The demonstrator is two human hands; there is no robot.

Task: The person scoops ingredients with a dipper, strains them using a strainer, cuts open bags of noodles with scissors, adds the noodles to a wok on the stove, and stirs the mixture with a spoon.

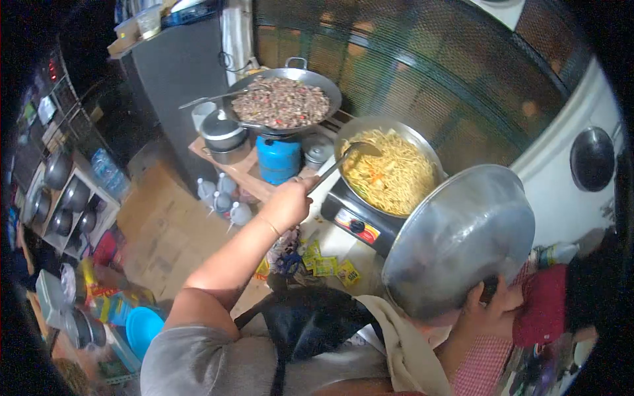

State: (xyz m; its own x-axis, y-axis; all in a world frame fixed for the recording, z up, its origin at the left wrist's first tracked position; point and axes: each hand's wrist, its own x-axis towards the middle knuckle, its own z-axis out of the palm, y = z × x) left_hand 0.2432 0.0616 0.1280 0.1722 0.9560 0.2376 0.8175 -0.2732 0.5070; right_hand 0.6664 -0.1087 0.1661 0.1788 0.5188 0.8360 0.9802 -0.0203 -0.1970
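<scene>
My left hand [288, 203] is closed round the handle of a metal ladle [364, 149], whose bowl rests over the noodles [396, 175]. The yellow noodles, with bits of orange and green among them, fill a wide metal pan [422, 140] on a black gas stove [360, 226]. At the right, my right hand [485, 310] grips the dark knob of a large, round metal lid [462, 231]. The lid is tilted up beside the pan, with its knob side towards me.
A second wok [333, 89] of chopped meat stands on a blue gas tank-like burner [277, 160]. Near it are a lidded pot [223, 132] and several plastic bottles [224, 198]. Yellow packets [325, 264] lie before the stove. A blue basin [143, 330] is at lower left.
</scene>
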